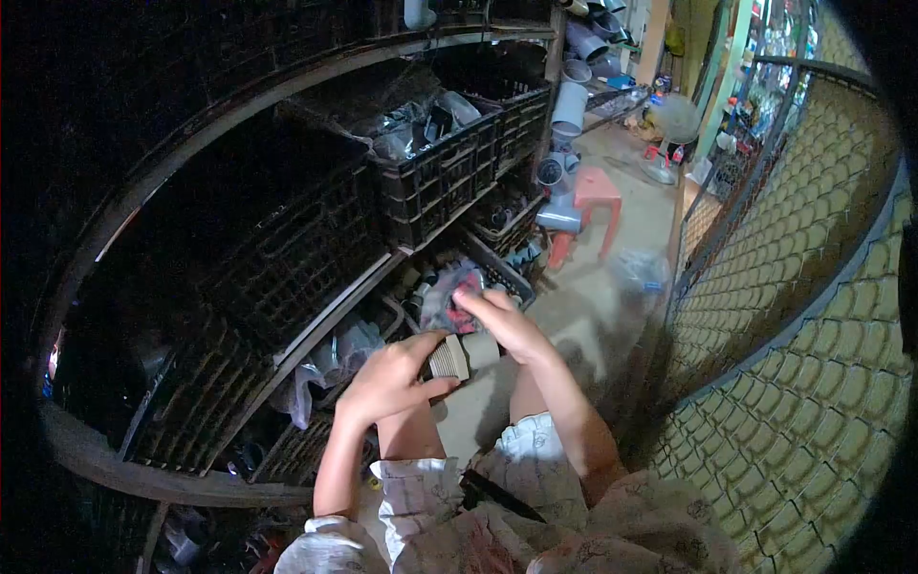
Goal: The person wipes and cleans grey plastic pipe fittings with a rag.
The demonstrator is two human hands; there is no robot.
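Observation:
My left hand point(390, 378) is closed around a beige threaded pipe fitting point(451, 362), with its ridges facing left and a wider flange on the right. Up and to the right, my right hand point(509, 327) is pinched at a clear plastic bag with red on it point(457, 298). What lies inside the bag is too blurred to name. Both hands are low above the floor, between my knees and an open crate point(502, 273) of small fittings on the bottom shelf level.
Black plastic crates point(435, 187) line the shelf rack on the left, one with clear bags on top. Grey pipes point(570, 105) and a red stool point(598, 187) stand farther up the aisle, near a fan point(674, 120). Wire mesh point(794, 239) borders the right side.

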